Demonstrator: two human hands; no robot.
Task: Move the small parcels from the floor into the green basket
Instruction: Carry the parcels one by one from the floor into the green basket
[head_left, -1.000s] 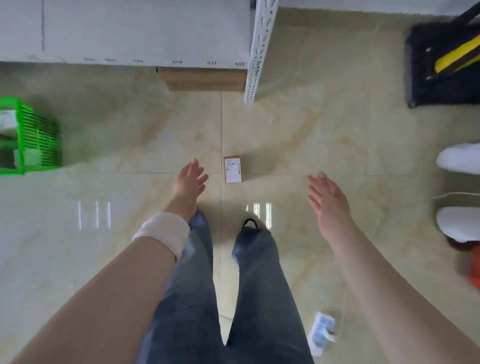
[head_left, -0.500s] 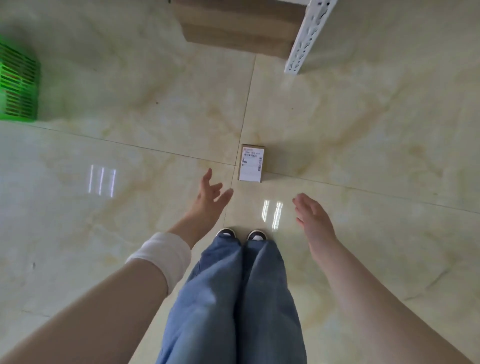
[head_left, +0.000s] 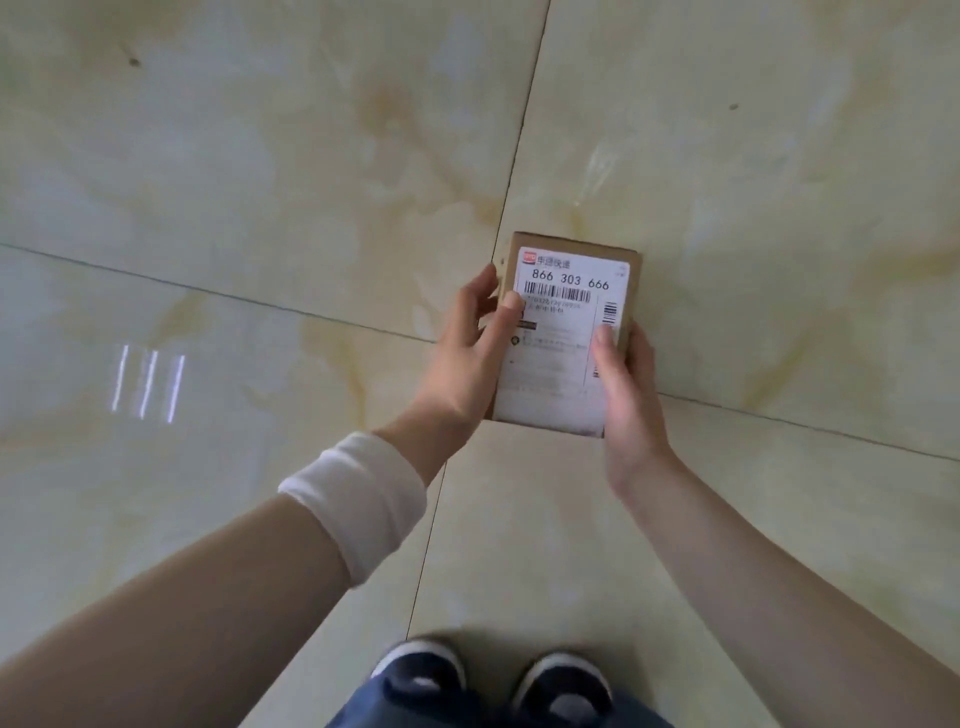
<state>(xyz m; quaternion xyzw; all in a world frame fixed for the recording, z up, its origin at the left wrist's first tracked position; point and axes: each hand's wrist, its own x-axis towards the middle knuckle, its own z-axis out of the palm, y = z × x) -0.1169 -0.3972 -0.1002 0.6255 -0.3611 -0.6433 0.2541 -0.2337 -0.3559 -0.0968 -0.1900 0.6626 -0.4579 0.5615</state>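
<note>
A small brown cardboard parcel (head_left: 561, 332) with a white shipping label sits between both my hands, over the crossing of the floor tile joints. My left hand (head_left: 467, 353) grips its left edge, thumb resting on the label. My right hand (head_left: 626, 384) grips its right edge, thumb on top. Whether the parcel still touches the floor I cannot tell. The green basket is out of view.
Glossy beige marble-look floor tiles (head_left: 260, 182) fill the view, with a light reflection (head_left: 148, 384) at the left. My two dark shoes (head_left: 493, 680) stand at the bottom edge. A white band wraps my left wrist (head_left: 358, 499).
Both hands have closed in on the parcel from either side and taken hold of it. The view has dropped much closer to the floor; basket, shelf and large box are no longer visible.
</note>
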